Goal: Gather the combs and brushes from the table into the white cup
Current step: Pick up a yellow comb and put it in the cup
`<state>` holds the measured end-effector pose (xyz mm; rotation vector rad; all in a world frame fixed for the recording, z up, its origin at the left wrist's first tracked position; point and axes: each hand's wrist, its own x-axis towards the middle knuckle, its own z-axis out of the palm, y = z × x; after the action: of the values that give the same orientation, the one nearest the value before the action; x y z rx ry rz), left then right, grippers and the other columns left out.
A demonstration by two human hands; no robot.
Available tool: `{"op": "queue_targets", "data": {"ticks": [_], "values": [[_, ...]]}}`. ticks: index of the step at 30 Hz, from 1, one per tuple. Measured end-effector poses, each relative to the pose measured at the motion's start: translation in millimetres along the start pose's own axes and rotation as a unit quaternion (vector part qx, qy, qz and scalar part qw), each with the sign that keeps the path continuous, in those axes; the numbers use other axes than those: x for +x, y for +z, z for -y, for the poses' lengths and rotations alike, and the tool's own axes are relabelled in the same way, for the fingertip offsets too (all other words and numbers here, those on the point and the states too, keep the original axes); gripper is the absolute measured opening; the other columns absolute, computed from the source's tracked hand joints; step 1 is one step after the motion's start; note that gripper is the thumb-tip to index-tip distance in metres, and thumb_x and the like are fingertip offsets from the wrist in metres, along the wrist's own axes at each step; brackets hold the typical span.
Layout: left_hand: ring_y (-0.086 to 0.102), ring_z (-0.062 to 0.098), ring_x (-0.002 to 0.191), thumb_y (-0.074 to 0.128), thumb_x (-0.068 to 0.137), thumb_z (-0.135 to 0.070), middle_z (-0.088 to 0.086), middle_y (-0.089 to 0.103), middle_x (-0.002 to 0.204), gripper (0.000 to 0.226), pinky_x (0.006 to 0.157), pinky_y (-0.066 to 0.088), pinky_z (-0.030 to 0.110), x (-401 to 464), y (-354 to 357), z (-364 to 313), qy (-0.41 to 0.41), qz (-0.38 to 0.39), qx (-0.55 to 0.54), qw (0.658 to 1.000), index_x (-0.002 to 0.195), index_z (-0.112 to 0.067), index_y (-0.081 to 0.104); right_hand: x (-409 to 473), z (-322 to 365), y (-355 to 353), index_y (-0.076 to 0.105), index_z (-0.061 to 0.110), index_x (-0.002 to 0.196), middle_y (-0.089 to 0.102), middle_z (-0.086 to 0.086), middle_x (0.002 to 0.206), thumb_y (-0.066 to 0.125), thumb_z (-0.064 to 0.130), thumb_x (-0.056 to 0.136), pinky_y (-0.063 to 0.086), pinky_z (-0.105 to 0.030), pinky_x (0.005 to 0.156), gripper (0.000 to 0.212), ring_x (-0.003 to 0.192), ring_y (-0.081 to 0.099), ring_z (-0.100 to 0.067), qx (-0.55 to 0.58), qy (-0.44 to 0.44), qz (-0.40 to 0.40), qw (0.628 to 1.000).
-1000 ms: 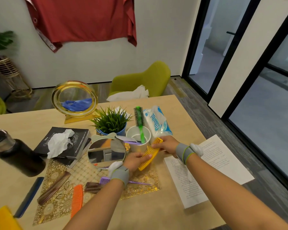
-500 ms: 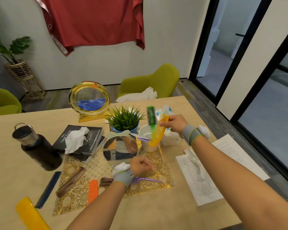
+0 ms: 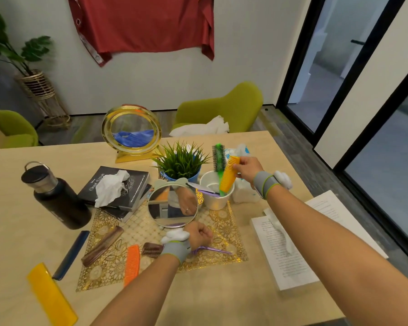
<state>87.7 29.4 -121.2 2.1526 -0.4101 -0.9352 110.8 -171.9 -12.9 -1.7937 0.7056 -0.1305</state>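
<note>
Since the earlier frame the yellow comb [image 3: 228, 177] has been lowered, so that its lower end now stands inside the white cup [image 3: 216, 196]. It is pinched at its upper end by the right hand [image 3: 248, 169], probably so that it can be steered down beside the green round brush [image 3: 218, 161] already standing upright there. The left hand [image 3: 198, 235] has been kept low over the gold patterned mat [image 3: 222, 220]; its fingers are curled round the purple tail comb [image 3: 210, 250], seemingly readied as the next item. A purple piece is also seen across the cup's rim.

The cup is plain and smooth, set at the mat's far edge, just beside the round mirror [image 3: 172, 207]. Left on the mat are a ridged orange comb [image 3: 132, 263], a long brown comb [image 3: 101, 246] and a short dark brown piece [image 3: 152, 250] of uncertain kind. A slim blue comb [image 3: 70, 254] and a broad yellow comb [image 3: 51, 295] lie on the bare wooden desk [image 3: 210, 297], well apart from the cup.
</note>
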Motion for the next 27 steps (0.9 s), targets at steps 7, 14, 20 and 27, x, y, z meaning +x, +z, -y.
{"op": "queue_targets", "data": {"ticks": [7,14,20,27], "values": [[0.065,0.015,0.078,0.059,0.082,0.008,0.020,0.068,0.097,0.021,0.053,0.043,0.001,4,1,7,-0.024,-0.017,-0.002,1.000,0.101,0.010,0.066,11,-12,4,0.060,0.000,0.112,0.051,-0.012,0.097,0.056,-0.001,0.083,0.049,-0.042,0.088,0.029,0.088,0.049,-0.024,-0.006,0.029,-0.036,0.999],[0.052,0.015,0.078,0.071,0.076,-0.010,-0.006,0.055,0.067,0.015,0.076,0.044,0.025,-1,-9,39,-0.090,-0.111,0.026,0.989,0.066,-0.019,0.063,9,-6,4,0.059,0.000,0.113,0.051,-0.007,0.102,0.061,0.003,0.082,0.047,-0.039,0.085,0.031,0.095,0.049,-0.021,0.025,-0.063,-0.060,0.996],[0.049,0.016,0.072,0.083,0.065,-0.019,-0.010,0.044,0.061,0.035,0.067,0.038,0.022,-7,-14,51,-0.116,-0.154,0.009,0.981,0.061,-0.030,0.050,4,6,12,0.063,-0.001,0.106,0.056,-0.003,0.086,0.059,0.004,0.082,0.047,-0.044,0.091,0.024,0.092,0.052,-0.021,0.040,-0.096,-0.043,0.994],[0.050,0.017,0.076,0.085,0.060,-0.032,-0.005,0.050,0.076,0.040,0.069,0.041,0.025,-8,-21,56,-0.103,-0.101,0.102,0.984,0.085,-0.029,0.054,-6,19,24,0.059,0.008,0.095,0.053,0.003,0.068,0.055,0.003,0.087,0.042,-0.008,0.046,0.011,0.060,0.050,-0.010,0.067,-0.094,0.035,0.993]]}}
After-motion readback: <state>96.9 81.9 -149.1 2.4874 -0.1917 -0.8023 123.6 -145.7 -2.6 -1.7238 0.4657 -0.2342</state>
